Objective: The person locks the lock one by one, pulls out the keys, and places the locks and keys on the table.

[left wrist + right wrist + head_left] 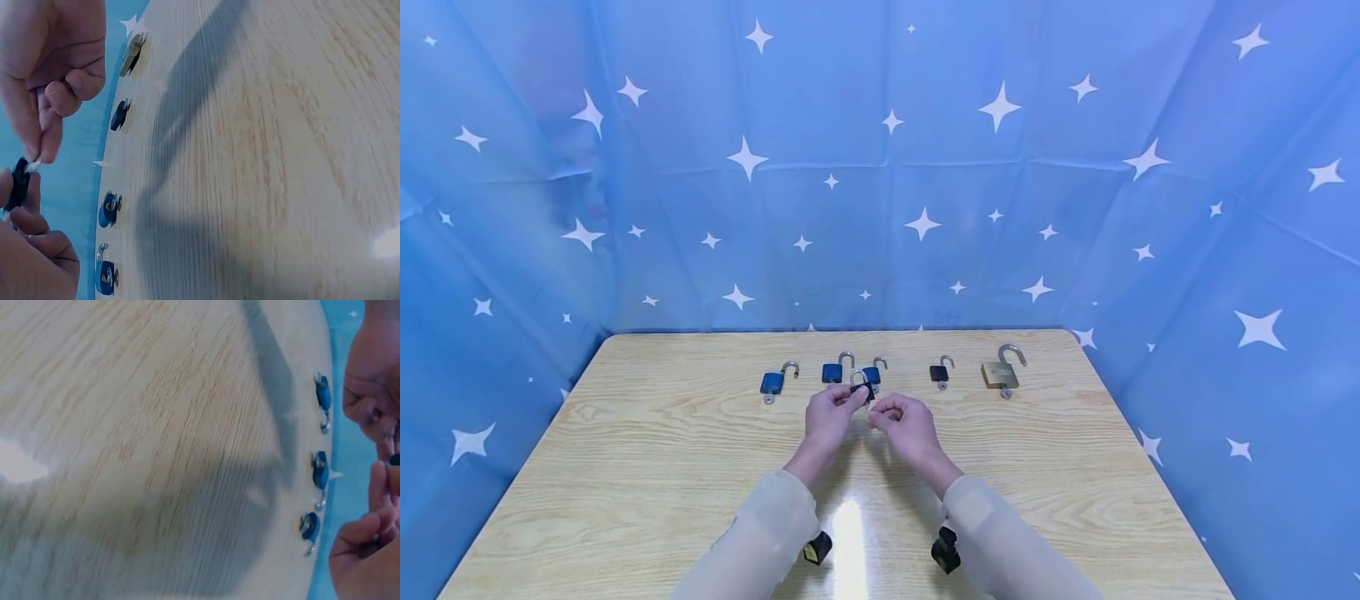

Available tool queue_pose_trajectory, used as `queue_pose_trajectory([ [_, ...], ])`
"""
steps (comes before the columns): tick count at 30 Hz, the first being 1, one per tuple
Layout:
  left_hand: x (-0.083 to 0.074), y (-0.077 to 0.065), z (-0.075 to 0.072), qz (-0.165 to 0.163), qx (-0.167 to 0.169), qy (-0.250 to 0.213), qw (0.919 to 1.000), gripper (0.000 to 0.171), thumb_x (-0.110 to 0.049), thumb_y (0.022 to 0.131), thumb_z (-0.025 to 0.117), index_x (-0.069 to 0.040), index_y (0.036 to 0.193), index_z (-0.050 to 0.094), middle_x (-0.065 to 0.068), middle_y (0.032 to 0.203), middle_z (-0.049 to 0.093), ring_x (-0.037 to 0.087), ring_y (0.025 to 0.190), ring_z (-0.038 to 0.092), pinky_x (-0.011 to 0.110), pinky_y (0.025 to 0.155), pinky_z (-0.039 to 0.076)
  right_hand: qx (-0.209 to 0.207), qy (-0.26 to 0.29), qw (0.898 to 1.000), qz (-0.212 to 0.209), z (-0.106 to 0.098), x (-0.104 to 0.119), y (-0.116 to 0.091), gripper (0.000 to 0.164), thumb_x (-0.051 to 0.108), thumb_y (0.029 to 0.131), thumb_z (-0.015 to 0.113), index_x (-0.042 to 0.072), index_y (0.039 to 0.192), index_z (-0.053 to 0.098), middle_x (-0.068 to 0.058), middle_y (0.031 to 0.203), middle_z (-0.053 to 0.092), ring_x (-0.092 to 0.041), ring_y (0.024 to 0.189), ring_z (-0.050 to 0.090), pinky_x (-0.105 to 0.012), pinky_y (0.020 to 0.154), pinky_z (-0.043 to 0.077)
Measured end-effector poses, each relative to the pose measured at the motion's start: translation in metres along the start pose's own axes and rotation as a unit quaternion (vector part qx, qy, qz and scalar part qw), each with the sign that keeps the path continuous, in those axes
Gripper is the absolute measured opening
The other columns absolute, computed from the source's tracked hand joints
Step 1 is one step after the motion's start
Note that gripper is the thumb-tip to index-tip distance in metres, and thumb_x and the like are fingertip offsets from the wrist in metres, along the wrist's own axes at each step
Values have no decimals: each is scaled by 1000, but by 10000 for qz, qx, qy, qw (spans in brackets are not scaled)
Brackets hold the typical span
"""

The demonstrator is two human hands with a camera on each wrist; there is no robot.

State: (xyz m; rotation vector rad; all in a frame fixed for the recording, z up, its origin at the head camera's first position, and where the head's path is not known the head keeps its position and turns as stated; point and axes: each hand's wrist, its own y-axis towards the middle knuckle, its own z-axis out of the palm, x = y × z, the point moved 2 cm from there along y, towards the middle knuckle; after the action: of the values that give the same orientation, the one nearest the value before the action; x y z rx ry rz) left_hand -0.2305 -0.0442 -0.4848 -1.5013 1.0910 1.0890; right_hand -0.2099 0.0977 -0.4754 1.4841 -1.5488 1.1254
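My left hand (832,414) holds a small black padlock (867,392) between thumb and fingers, its silver shackle pointing away from me. Close beside it, my right hand (906,425) pinches a small silver key (34,165) at the lower end of the padlock. Fingers cover most of the key, and how deep it sits cannot be told. In the left wrist view the black padlock (20,184) is between the two hands. The right wrist view shows both hands at its right edge, with the padlock mostly hidden.
Along the table's back edge lie three blue padlocks (771,382), a black padlock (938,373) and a larger brass padlock (1000,375), their shackles open. Keys show at several of them. A blue star-patterned curtain (850,200) surrounds the wooden table (647,467).
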Motion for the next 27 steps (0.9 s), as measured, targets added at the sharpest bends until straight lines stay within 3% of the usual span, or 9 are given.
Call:
queue_pose_trajectory([
  [4, -2, 3, -5, 13, -117, 35, 9999, 32, -34, 92, 67, -6, 105, 71, 8, 100, 70, 25, 93, 62, 24, 69, 43, 242, -217, 9995, -19, 1, -3, -3, 7, 15, 89, 68, 8, 88, 68, -6, 80, 70, -19, 70, 59, -24, 60, 43],
  [8, -4, 4, -8, 145, -3, 180, 9997, 32, -35, 92, 66, -6, 106, 71, 10, 101, 73, 33, 101, 63, 25, 67, 44, 373, -352, 9986, -123, 1, -5, -5, 7, 15, 90, 66, 9, 88, 66, -10, 81, 69, -10, 63, 50, -22, 57, 39],
  [16, -3, 6, -15, 115, -2, 461, 9989, 36, -39, 90, 69, -9, 109, 72, 7, 101, 72, 24, 95, 63, 26, 72, 46, 502, -614, 9962, -369, 1, -7, -8, 6, 8, 92, 63, 7, 86, 60, 0, 79, 55, -12, 69, 48, -23, 60, 40],
  [23, 1, 6, -27, 39, 113, 573, 9983, 40, -38, 90, 70, -7, 116, 69, 8, 102, 72, 24, 99, 64, 31, 79, 49, 886, -690, 9927, -438, 2, -10, -11, 6, 6, 93, 61, 4, 97, 65, -6, 88, 62, -13, 77, 51, -24, 67, 43],
  [27, 5, 5, -35, 83, 157, 726, 9972, 38, -37, 90, 69, -8, 114, 70, 7, 101, 73, 24, 99, 65, 32, 80, 49, 1074, -763, 9903, -442, 3, -10, -13, 6, 7, 93, 60, 6, 93, 66, -7, 88, 63, -12, 71, 50, -24, 61, 42],
])
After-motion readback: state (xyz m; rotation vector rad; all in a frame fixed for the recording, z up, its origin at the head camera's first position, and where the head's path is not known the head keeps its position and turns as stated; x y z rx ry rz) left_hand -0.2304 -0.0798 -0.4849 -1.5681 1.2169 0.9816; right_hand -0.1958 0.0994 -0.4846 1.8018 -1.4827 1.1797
